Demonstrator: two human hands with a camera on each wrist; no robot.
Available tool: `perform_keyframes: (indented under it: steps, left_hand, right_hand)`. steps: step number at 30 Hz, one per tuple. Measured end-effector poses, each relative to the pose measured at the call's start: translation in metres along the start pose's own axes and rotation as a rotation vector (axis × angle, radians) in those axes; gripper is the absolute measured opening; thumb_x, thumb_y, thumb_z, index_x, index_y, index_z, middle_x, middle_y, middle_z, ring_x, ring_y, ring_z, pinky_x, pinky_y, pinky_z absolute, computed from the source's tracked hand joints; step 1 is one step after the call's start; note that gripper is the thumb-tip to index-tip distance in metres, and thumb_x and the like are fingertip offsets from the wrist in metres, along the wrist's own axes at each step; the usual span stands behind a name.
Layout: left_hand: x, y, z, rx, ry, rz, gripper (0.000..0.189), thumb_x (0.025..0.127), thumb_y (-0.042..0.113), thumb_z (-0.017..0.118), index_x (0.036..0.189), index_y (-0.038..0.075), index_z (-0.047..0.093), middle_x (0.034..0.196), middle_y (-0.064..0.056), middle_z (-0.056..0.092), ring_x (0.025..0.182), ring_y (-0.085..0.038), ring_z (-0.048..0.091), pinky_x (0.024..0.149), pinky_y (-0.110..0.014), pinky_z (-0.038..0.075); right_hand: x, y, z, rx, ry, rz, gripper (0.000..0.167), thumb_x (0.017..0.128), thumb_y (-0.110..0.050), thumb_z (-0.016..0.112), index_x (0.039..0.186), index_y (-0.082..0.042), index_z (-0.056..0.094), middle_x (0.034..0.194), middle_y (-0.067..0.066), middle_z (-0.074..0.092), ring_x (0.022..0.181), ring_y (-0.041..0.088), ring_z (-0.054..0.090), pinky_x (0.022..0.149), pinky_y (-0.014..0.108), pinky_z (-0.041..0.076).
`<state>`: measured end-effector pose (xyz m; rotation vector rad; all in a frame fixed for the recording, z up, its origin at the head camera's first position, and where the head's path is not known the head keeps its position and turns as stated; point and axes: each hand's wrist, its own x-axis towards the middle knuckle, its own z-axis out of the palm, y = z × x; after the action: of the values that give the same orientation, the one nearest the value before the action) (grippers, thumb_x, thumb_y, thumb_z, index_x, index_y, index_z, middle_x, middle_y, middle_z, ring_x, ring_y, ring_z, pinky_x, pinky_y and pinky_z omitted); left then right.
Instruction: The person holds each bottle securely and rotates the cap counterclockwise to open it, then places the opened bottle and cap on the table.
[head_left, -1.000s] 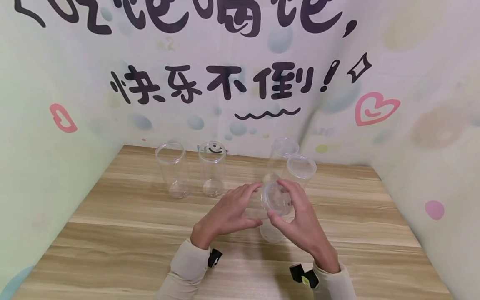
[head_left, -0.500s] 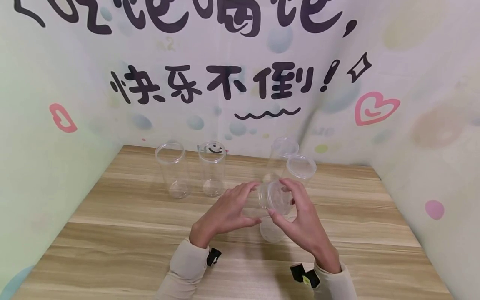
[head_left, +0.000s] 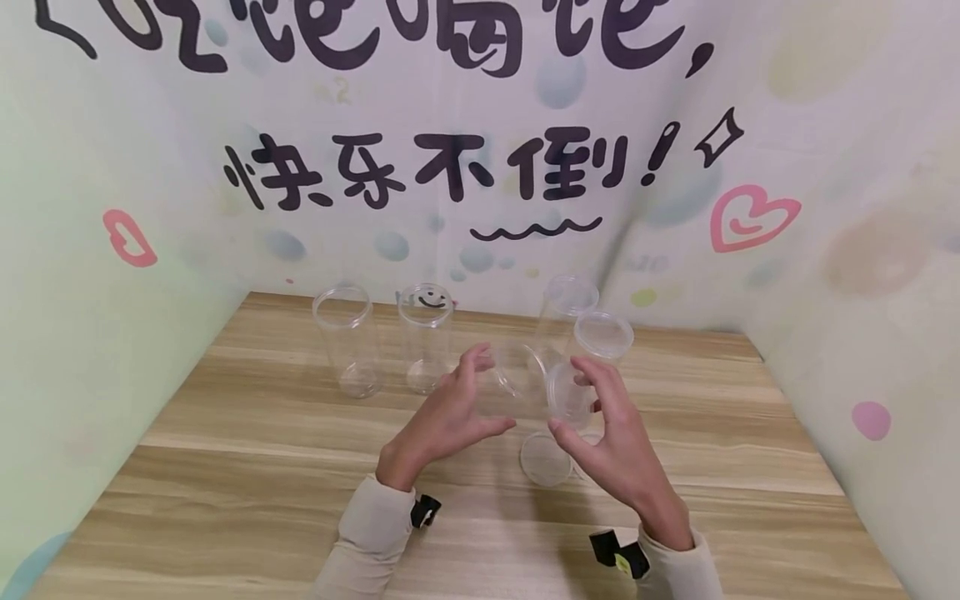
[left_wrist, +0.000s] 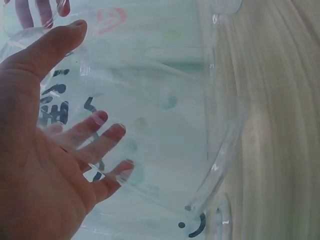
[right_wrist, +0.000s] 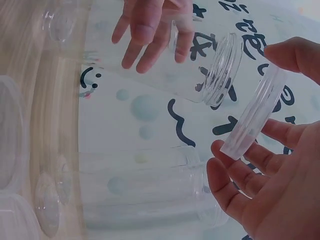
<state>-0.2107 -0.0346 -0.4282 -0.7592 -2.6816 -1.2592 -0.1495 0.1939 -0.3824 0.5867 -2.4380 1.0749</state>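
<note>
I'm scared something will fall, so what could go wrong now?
The left hand holds the clear jar tilted in the air, so it might slip. The lid in the right hand is off the jar and could drop. A standing jar behind that hand might get bumped; I can't tell how close it is.

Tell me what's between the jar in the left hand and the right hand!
A clear lid, held by the right hand. The right wrist view shows it, with a gap between lid and jar.
</note>
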Motion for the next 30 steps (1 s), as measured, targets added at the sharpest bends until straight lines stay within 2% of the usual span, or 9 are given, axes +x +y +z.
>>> perform_keyframes:
  steps: [3,7,10,15,24,27,30]
  left_hand:
    - [0.001,-0.001,0.002,-0.016,-0.002,-0.029,0.097,0.077,0.037,0.084,0.147,0.007,0.023,0.144,-0.012,0.052,0.121,-0.031,0.059,0.113,-0.052,0.031]
    - [0.005,-0.001,0.004,0.021,0.009,-0.036,0.091,0.079,0.041,0.083,0.144,0.007,0.029,0.143,-0.013,0.051,0.124,-0.029,0.056,0.112,-0.05,0.033]
    - [0.009,-0.002,0.004,0.061,0.043,-0.021,0.091,0.079,0.041,0.083,0.147,0.007,0.034,0.145,-0.012,0.048,0.133,-0.028,0.048,0.111,-0.05,0.035]
    - [0.011,-0.004,0.005,0.096,0.116,0.0,0.091,0.077,0.04,0.084,0.148,0.008,0.037,0.144,-0.012,0.043,0.132,-0.028,0.047,0.106,-0.051,0.041]
    - [0.019,-0.011,0.016,-0.001,0.221,-0.054,0.092,0.077,0.036,0.086,0.151,0.016,0.035,0.132,-0.013,0.045,0.116,-0.031,0.054,0.096,-0.051,0.048]
    - [0.022,-0.014,0.019,-0.034,0.263,-0.064,0.09,0.078,0.033,0.085,0.15,0.013,0.036,0.132,-0.015,0.046,0.117,-0.032,0.053,0.097,-0.051,0.047]
    - [0.024,-0.016,0.021,-0.07,0.279,-0.1,0.092,0.079,0.033,0.084,0.151,0.007,0.032,0.135,-0.016,0.046,0.122,-0.033,0.051,0.102,-0.05,0.045]
  right_hand:
    - [-0.004,0.002,-0.001,-0.013,-0.01,0.014,0.074,0.078,-0.007,0.078,0.144,-0.01,0.045,0.138,0.009,0.05,0.115,0.021,0.051,0.079,0.033,0.048]
    - [-0.007,0.005,-0.003,-0.036,-0.021,0.023,0.074,0.078,-0.008,0.078,0.144,-0.009,0.045,0.138,0.01,0.05,0.115,0.023,0.052,0.079,0.034,0.048]
    - [-0.009,0.007,-0.005,-0.055,-0.032,0.018,0.074,0.078,-0.008,0.079,0.144,-0.008,0.045,0.137,0.012,0.051,0.115,0.024,0.053,0.078,0.033,0.048]
    - [-0.011,0.01,-0.007,-0.071,-0.04,0.01,0.074,0.077,-0.008,0.08,0.142,-0.006,0.045,0.136,0.014,0.051,0.114,0.023,0.053,0.077,0.033,0.049]
    - [-0.017,0.019,-0.013,-0.101,-0.045,0.051,0.074,0.078,-0.007,0.079,0.143,-0.006,0.044,0.138,0.011,0.05,0.115,0.024,0.053,0.078,0.033,0.049]
    - [-0.019,0.022,-0.015,-0.113,-0.049,0.073,0.074,0.079,-0.008,0.079,0.144,-0.007,0.044,0.139,0.012,0.05,0.116,0.024,0.053,0.078,0.034,0.049]
    - [-0.021,0.025,-0.016,-0.128,-0.05,0.089,0.073,0.08,-0.009,0.078,0.144,-0.008,0.044,0.138,0.011,0.05,0.116,0.023,0.053,0.078,0.036,0.049]
